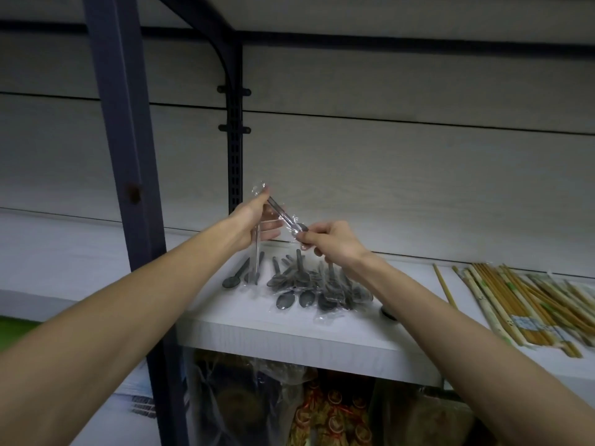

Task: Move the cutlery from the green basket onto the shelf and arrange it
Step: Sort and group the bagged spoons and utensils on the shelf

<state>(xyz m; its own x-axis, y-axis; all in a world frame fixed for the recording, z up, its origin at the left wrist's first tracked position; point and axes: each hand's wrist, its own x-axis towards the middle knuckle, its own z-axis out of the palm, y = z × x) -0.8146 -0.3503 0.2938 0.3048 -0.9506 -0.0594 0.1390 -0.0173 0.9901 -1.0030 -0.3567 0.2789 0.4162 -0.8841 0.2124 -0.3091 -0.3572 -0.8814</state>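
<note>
Holding one wrapped spoon (285,217) above the shelf (289,329), left hand (254,225) pinching its far end and right hand (331,241) gripping the bowl end, risked a slip of the slick wrapper onto the spoon pile (318,288) below, scattering it.

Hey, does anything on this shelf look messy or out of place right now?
Yes. The wrapped grey spoons lie in a jumbled, overlapping heap on the white shelf, and one chopstick lies apart from the chopstick bundle.
</note>
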